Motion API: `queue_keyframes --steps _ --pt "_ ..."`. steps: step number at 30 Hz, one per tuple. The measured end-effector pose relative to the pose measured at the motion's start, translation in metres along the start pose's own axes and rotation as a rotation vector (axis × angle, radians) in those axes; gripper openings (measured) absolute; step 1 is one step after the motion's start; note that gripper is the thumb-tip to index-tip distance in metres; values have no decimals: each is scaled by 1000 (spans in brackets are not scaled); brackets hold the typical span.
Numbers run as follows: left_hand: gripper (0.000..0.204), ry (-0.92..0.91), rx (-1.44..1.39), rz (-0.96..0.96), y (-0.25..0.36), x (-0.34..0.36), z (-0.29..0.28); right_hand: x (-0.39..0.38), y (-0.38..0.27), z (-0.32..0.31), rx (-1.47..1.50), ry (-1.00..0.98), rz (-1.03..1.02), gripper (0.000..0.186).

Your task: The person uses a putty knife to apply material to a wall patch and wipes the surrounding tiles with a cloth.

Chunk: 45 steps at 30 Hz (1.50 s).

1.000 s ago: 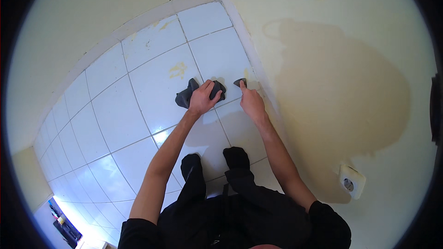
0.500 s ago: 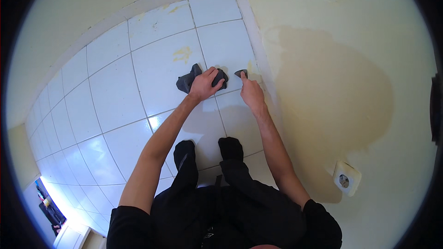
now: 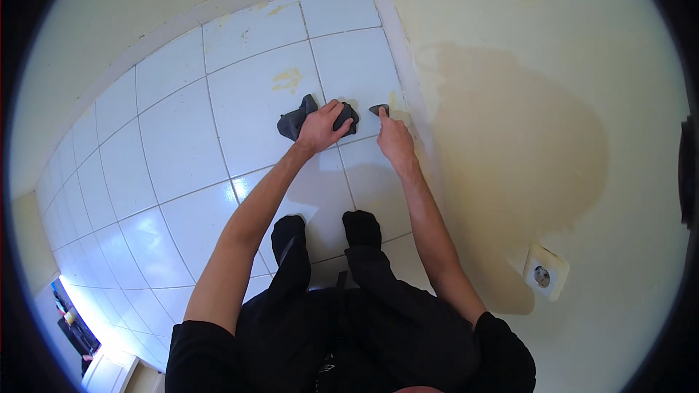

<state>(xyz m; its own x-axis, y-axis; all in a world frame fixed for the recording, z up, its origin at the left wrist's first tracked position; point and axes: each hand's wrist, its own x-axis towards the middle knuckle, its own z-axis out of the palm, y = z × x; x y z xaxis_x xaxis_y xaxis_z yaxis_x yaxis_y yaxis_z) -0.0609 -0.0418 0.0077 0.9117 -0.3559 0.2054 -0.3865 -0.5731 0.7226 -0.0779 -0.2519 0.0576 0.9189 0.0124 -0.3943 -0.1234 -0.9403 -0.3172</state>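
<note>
A crumpled dark grey cloth [image 3: 293,122] lies on the white floor tiles, and my left hand [image 3: 320,127] is closed on it, fingers bunched over its middle. To the right, my right hand [image 3: 395,138] grips a small scraper [image 3: 379,110] with a dark, flared blade. My index finger points along that blade, while the handle is hidden in my palm. The blade's edge is at the floor close to the right-hand wall. Faint yellowish residue [image 3: 394,99] shows on the tile just beyond the scraper.
Yellow stains [image 3: 287,80] mark the tiles ahead of the cloth. A pale skirting [image 3: 397,25] borders the cream wall on the right, which has a wall socket [image 3: 542,276]. My feet in black socks [image 3: 362,229] stand on the tiles behind my hands.
</note>
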Motion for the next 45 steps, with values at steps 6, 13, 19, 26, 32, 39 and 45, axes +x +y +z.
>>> queue_keyframes --steps 6,13,19,26,32,39,45 --pt "31 -24 3 -6 0 1 0 11 5 2 7 71 29 56" --pt "31 4 -2 13 0 0 0 20 12 5 -2 101 10 55" --pt "31 2 -1 17 0 1 0 18 14 2 -19 66 -2 55" --pt "35 -55 -1 -26 -1 0 0 21 9 -2 -20 44 11 55" --pt "32 -4 -9 17 1 1 -1 20 6 -7 -19 19 15 55" --pt "32 0 15 18 -2 -1 0 23 8 -9 -17 5 4 55" --pt "35 -59 -6 -22 0 0 -3 27 16 -1 -19 93 -46 46"
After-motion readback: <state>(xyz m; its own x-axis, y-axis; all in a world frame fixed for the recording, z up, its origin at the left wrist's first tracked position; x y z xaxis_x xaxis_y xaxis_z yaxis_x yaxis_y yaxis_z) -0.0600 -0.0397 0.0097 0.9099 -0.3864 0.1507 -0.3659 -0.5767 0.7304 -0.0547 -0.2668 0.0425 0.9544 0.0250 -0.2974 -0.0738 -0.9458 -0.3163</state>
